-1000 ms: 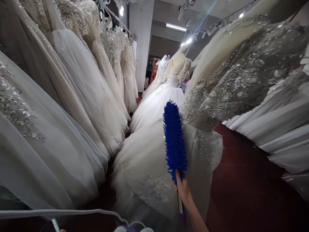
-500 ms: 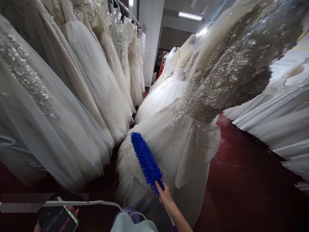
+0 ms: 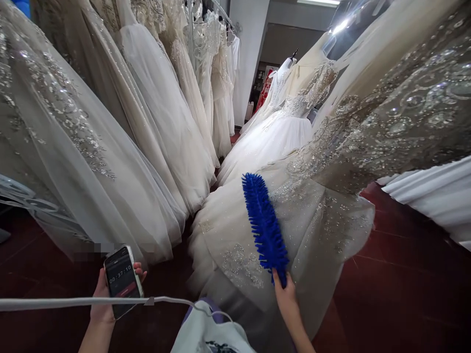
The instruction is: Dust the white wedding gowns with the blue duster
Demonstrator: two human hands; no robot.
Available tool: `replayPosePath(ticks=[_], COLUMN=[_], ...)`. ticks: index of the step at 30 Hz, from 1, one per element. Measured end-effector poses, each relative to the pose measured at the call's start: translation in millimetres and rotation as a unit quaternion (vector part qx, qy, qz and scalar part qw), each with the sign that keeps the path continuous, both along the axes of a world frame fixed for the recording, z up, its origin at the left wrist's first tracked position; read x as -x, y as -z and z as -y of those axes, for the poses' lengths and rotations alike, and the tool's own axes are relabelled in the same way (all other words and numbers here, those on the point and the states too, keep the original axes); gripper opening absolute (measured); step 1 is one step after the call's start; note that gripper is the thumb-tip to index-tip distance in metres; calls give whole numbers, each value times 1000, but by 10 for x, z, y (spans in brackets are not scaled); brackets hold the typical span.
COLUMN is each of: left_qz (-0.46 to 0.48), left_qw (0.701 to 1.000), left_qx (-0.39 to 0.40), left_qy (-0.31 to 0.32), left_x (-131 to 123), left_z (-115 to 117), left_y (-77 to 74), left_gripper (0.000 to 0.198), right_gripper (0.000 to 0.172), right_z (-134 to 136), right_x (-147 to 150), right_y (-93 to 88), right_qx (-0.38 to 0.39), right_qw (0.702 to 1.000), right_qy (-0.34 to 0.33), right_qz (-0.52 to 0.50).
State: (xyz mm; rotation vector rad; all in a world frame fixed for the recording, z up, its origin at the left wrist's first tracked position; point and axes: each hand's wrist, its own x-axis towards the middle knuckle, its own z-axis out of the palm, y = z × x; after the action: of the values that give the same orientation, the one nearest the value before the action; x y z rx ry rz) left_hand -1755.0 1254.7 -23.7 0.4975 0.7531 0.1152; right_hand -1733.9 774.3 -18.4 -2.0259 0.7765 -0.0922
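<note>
My right hand (image 3: 286, 296) grips the base of a blue chenille duster (image 3: 265, 230), whose head stands up against the skirt of a beaded ivory wedding gown (image 3: 312, 230). The duster's handle is hidden in my hand. My left hand (image 3: 103, 299) holds a smartphone (image 3: 121, 277) upright, its screen showing a timer at 00:37:10. A white cable (image 3: 73, 303) crosses in front of that hand and phone.
Long rows of white and ivory gowns (image 3: 147, 122) hang along the left, with a narrow aisle of dark red floor (image 3: 382, 274) at right. Gowns on mannequins (image 3: 290, 108) stand further along. A pale cloth bag (image 3: 209, 333) sits at the bottom edge.
The duster has swung from leaning left to nearly upright and moved right along the skirt. My left hand with the phone has risen further into view, and the view has shifted.
</note>
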Motion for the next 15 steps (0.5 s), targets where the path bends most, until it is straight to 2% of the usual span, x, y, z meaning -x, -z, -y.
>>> replayPosePath(ticks=[4,8,12,15], left_qz=[-5,12,-20,-43], left_qw=[1000,998,998,996], left_qx=[-15,-52,-56,-74], left_qy=[12,30,38,18], left_x=[-160,-148,110,402], left_z=[-40,-90,-77,135], left_y=[28,76,142,220], left_gripper=[58,58,60,58], right_gripper=[99,93,89,85], right_z=[-133,-193,-124,-8], right_x=[-19,-54,-103,-126], right_y=[154,138,110,124], right_qx=[-16,-30,-48,-62], right_qw=[999,999,998,997], right_qy=[-6,-13,-30,-48], right_qz=[-45,-11,7,25])
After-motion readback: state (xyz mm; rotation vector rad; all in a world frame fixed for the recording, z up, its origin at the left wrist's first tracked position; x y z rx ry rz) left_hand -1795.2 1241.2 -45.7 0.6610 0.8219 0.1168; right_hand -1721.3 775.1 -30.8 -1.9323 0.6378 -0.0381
